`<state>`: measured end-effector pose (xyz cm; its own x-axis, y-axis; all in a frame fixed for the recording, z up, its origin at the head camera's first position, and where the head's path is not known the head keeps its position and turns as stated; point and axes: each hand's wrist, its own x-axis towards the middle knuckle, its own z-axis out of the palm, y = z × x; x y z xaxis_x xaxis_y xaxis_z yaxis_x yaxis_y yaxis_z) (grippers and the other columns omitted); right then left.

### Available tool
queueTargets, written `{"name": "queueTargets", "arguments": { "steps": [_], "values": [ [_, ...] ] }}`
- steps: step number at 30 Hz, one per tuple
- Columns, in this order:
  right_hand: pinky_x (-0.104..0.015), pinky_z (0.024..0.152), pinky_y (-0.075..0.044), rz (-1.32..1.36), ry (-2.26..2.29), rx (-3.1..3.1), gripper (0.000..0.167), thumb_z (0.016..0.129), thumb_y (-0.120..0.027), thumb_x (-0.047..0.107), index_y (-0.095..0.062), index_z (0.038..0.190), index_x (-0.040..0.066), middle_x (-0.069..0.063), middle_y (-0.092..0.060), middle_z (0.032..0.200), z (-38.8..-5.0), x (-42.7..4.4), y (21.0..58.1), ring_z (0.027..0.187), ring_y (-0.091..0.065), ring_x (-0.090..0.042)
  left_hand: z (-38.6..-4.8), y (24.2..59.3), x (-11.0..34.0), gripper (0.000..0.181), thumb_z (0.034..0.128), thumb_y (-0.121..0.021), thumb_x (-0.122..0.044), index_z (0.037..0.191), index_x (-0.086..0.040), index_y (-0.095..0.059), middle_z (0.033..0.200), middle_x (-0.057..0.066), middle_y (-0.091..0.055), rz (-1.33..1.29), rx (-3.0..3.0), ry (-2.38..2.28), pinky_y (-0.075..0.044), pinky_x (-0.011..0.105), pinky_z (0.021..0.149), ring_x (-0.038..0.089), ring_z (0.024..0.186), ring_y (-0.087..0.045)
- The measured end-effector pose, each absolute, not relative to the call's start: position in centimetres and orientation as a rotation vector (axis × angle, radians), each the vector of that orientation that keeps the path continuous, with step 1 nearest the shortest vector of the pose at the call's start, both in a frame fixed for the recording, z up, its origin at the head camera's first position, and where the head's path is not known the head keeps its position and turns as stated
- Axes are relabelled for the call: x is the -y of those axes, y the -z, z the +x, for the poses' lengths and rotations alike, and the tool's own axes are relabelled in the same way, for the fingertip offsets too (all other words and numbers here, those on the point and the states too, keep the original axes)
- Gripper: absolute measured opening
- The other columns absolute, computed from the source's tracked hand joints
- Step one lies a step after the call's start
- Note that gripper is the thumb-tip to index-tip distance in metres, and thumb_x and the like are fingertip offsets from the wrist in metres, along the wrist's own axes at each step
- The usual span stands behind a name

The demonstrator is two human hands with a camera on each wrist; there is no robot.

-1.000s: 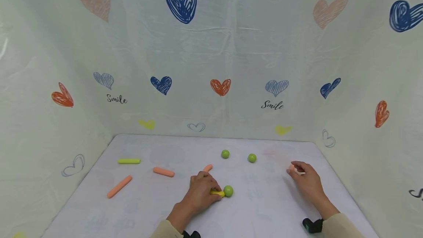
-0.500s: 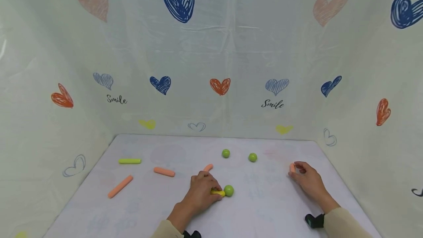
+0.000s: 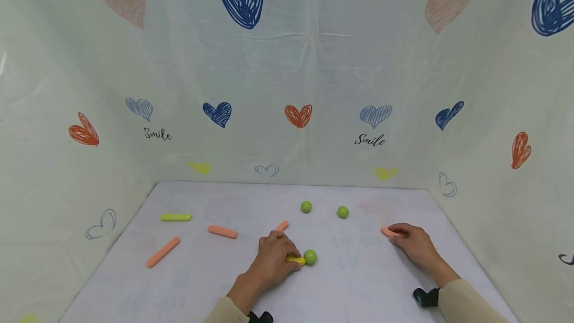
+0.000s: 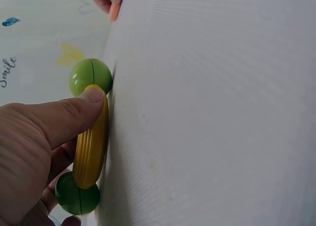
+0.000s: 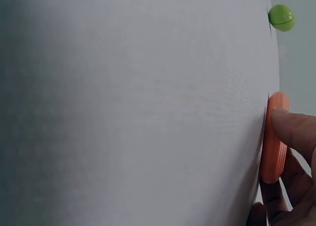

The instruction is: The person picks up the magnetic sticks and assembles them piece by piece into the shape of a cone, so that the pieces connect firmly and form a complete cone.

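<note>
Left hand [image 3: 274, 258] is pinching a yellow, ridged, plastic-looking bar [image 4: 91, 147], low center of the head view. A glossy green ball [image 3: 311, 256] touches its right end; the left wrist view shows a second green ball [image 4: 77, 199] at the other. Thumb's by one tip, probably to steady the bar without covering that first ball. Right hand [image 3: 416, 244] is pinching an orange ridged bar [image 5: 272, 147], lower right of frame, one end poking out, so I'd guess that tip's kept free. Can't tell if it's touching the white tabletop [image 3: 354, 283]. Writing: black script "Smile" [image 3: 158, 134] twice on the heart-print backdrop [image 3: 336, 74], middle left and middle right, plus cut-off black lettering [image 3: 566, 259] at the right edge. No brands I can make out.
</note>
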<state>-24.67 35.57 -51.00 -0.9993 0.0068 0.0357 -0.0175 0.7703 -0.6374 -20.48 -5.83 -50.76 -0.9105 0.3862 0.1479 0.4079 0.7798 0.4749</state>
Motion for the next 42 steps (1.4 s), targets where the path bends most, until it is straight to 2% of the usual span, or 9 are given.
{"name": "queueTargets", "arguments": {
  "steps": [6, 9, 14, 20, 24, 29, 32, 39, 42],
  "values": [
    [-0.064, 0.1, -0.046, 0.278, -1.025, 2.805, 0.019, 0.093, -0.077, 0.002, -0.079, 0.112, 0.002, -0.03, -0.065, 0.132, -24.5, -35.5, 51.2, 0.126, -0.056, -0.051, -20.5, 50.7, 5.9, 0.015, 0.0848, -0.089, -0.034, 0.095, -0.027, -0.082, 0.099, -0.019, -0.07, -0.669, 2.906, 0.771, -0.037, 0.041, 0.09, 0.016, 0.118, -0.051],
    [-0.066, 0.098, -0.045, 0.262, -0.998, 2.795, 0.027, 0.093, -0.074, -0.001, -0.075, 0.12, -0.002, -0.035, -0.058, 0.135, -24.5, -35.4, 51.3, 0.126, -0.053, -0.053, -20.4, 50.7, 5.9, 0.015, 0.0851, -0.089, -0.035, 0.095, -0.027, -0.082, 0.1, -0.019, -0.07, -0.671, 2.908, 0.763, -0.037, 0.042, 0.091, 0.016, 0.117, -0.051],
    [-0.062, 0.094, -0.05, 0.012, -0.916, 2.91, 0.049, 0.098, -0.065, 0.009, -0.053, 0.142, -0.011, -0.038, -0.057, 0.131, -24.5, -35.0, 51.1, 0.115, -0.06, -0.048, -20.4, 50.7, 5.8, 0.014, 0.085, -0.089, -0.035, 0.095, -0.027, -0.082, 0.1, -0.019, -0.07, -0.668, 2.909, 0.758, -0.037, 0.042, 0.091, 0.015, 0.116, -0.051],
    [-0.063, 0.101, -0.048, -0.186, -1.024, 2.922, 0.052, 0.101, -0.061, 0.015, -0.048, 0.143, -0.013, -0.035, -0.06, 0.133, -24.6, -34.0, 50.7, 0.122, -0.059, -0.051, -20.4, 50.6, 5.8, 0.014, 0.0849, -0.089, -0.035, 0.095, -0.028, -0.082, 0.1, -0.02, -0.07, -0.664, 2.916, 0.751, -0.037, 0.042, 0.09, 0.015, 0.116, -0.051],
    [-0.061, 0.102, -0.049, -0.181, -1.085, 2.935, 0.058, 0.101, -0.064, 0.018, -0.047, 0.147, -0.011, -0.034, -0.059, 0.139, -24.7, -33.4, 50.6, 0.123, -0.059, -0.048, -20.3, 50.6, 5.9, 0.014, 0.0848, -0.089, -0.035, 0.095, -0.028, -0.082, 0.1, -0.019, -0.07, -0.665, 2.917, 0.746, -0.038, 0.043, 0.09, 0.016, 0.116, -0.051],
    [-0.056, 0.102, -0.048, -0.137, -1.143, 2.98, 0.078, 0.098, -0.074, 0.036, -0.041, 0.153, -0.008, -0.031, -0.055, 0.144, -24.9, -33.3, 50.5, 0.124, -0.055, -0.042, -20.3, 50.7, 5.8, 0.013, 0.086, -0.088, -0.034, 0.095, -0.027, -0.082, 0.1, -0.018, -0.071, -0.664, 2.916, 0.75, -0.038, 0.044, 0.092, 0.018, 0.119, -0.052],
    [-0.057, 0.102, -0.047, -0.112, -1.151, 3.009, 0.087, 0.096, -0.077, 0.041, -0.038, 0.155, -0.008, -0.03, -0.053, 0.145, -25.1, -33.4, 50.4, 0.124, -0.052, -0.041, -20.4, 50.7, 5.8, 0.012, 0.0868, -0.088, -0.034, 0.095, -0.028, -0.082, 0.1, -0.019, -0.072, -0.668, 2.922, 0.757, -0.038, 0.044, 0.093, 0.019, 0.122, -0.052],
    [-0.057, 0.098, -0.047, -0.058, -1.093, 3.069, 0.086, 0.093, -0.079, 0.043, -0.042, 0.156, -0.003, -0.029, -0.054, 0.142, -26.0, -33.8, 50.4, 0.119, -0.053, -0.039, -20.3, 50.7, 5.9, 0.013, 0.0864, -0.088, -0.035, 0.095, -0.028, -0.082, 0.1, -0.019, -0.071, -0.655, 2.935, 0.756, -0.038, 0.043, 0.092, 0.018, 0.121, -0.051],
    [-0.06, 0.098, -0.047, -0.031, -1.082, 3.078, 0.083, 0.092, -0.081, 0.042, -0.046, 0.154, -0.002, -0.031, -0.055, 0.138, -26.3, -34.0, 50.4, 0.119, -0.055, -0.042, -20.3, 50.7, 5.8, 0.013, 0.0862, -0.088, -0.035, 0.095, -0.028, -0.082, 0.1, -0.019, -0.072, -0.665, 2.925, 0.758, -0.038, 0.043, 0.091, 0.018, 0.119, -0.051]
  ]
}}
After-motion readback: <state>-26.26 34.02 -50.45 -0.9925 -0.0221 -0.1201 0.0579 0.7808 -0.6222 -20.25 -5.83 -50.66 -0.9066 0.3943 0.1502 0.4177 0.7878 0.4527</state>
